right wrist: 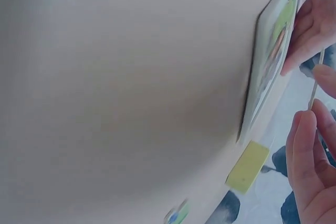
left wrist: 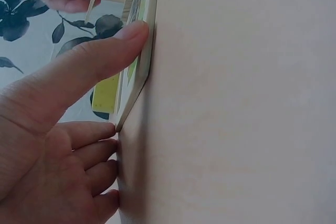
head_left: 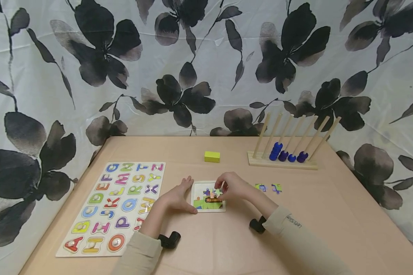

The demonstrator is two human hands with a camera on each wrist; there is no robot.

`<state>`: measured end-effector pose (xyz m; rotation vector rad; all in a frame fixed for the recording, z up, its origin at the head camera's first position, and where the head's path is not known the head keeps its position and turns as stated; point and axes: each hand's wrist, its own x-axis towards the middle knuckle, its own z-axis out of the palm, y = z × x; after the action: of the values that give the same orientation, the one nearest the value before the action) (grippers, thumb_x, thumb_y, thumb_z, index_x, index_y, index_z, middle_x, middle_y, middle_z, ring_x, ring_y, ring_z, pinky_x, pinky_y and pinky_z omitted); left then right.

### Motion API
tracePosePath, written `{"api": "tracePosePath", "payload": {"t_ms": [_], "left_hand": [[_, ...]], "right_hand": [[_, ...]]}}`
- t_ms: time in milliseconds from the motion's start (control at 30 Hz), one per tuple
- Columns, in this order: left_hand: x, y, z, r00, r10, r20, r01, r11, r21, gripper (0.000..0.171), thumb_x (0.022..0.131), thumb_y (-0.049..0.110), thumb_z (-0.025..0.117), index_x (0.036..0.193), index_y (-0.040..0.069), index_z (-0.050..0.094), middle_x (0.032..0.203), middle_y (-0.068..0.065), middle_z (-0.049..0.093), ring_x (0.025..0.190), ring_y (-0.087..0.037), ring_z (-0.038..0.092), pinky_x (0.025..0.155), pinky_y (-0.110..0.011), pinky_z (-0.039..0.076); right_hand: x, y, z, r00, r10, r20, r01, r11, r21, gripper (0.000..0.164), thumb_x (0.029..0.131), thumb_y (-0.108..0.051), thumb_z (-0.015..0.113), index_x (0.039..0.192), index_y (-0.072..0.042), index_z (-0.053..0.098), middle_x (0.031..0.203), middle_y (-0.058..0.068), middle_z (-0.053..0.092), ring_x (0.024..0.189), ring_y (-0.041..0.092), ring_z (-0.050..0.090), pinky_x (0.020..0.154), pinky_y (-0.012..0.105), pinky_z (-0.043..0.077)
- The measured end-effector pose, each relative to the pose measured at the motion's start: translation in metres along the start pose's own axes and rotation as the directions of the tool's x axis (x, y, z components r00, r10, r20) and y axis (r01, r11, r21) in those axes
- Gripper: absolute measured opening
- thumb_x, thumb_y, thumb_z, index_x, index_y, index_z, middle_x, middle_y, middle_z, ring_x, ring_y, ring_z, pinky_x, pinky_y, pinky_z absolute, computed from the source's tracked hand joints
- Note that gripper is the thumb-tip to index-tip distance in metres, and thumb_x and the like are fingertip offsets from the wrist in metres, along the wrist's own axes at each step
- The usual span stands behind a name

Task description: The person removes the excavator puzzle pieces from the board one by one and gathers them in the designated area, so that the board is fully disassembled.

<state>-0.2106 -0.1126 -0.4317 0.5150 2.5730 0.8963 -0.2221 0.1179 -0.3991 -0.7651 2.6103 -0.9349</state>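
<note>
A small jigsaw puzzle in a white-rimmed tray (head_left: 210,211) lies at the middle of the table, partly filled with green and vehicle-picture pieces. My left hand (head_left: 177,198) rests at the tray's left side, fingers spread. In the left wrist view its thumb (left wrist: 107,53) touches the tray's edge. My right hand (head_left: 232,186) pinches a thin puzzle piece (right wrist: 315,94) between thumb and fingertips. That piece is raised over the upper right of the tray; in the right wrist view it is seen edge-on. Two loose puzzle pieces (head_left: 261,187) lie right of the tray.
A white alphabet board (head_left: 104,225) with knobbed letters covers the left side of the table. Behind the tray sits a yellow block (head_left: 212,156). A wooden peg rack (head_left: 282,163) with several blue and purple beads stands back right, before a floral cloth.
</note>
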Motion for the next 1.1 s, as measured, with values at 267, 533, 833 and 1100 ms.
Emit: {"api": "tracePosePath", "payload": {"t_ms": [267,533,833,1100], "left_hand": [[0.001,0.0,0.001,1.0,0.004,-0.013,-0.004,1.0,0.003,0.107,0.06,0.026,0.085,0.142,-0.003,0.023,0.151,-0.017,0.014,0.138,-0.033,0.007,0.109,-0.05,0.013],[0.0,0.0,0.002,1.0,-0.001,-0.005,0.001,1.0,0.005,0.107,0.061,0.027,0.085,0.143,-0.002,0.022,0.151,-0.016,0.013,0.138,-0.032,0.007,0.109,-0.049,0.013],[0.001,-0.001,0.002,1.0,0.005,-0.01,-0.005,1.0,0.006,0.107,0.061,0.027,0.085,0.143,-0.003,0.023,0.151,-0.017,0.013,0.138,-0.032,0.007,0.109,-0.05,0.012],[0.001,-0.002,0.002,1.0,0.006,-0.007,-0.006,1.0,0.009,0.107,0.061,0.028,0.085,0.143,-0.002,0.022,0.151,-0.016,0.013,0.138,-0.032,0.007,0.109,-0.05,0.013]], "right_hand": [[-0.025,0.017,-0.011,0.998,-0.056,-0.019,0.056,0.998,-0.006,0.023,0.067,0.001,0.076,0.086,0.0,0.065,0.081,0.004,0.059,0.069,0.019,0.057,0.059,0.019,0.049],[-0.049,0.029,-0.02,0.999,-0.012,-0.044,0.01,0.998,-0.055,0.024,0.066,-0.001,0.076,0.086,-0.003,0.064,0.08,0.001,0.058,0.071,0.018,0.056,0.06,0.02,0.049],[-0.067,0.048,-0.024,0.998,-0.027,-0.051,0.022,0.996,-0.087,0.023,0.064,0.001,0.077,0.082,-0.003,0.063,0.078,0.001,0.058,0.066,0.014,0.056,0.057,0.019,0.049],[-0.068,0.055,-0.024,0.999,-0.018,-0.035,0.014,0.993,-0.119,0.022,0.064,-0.002,0.078,0.08,-0.003,0.063,0.075,0.001,0.057,0.064,0.014,0.055,0.055,0.019,0.047]]}}
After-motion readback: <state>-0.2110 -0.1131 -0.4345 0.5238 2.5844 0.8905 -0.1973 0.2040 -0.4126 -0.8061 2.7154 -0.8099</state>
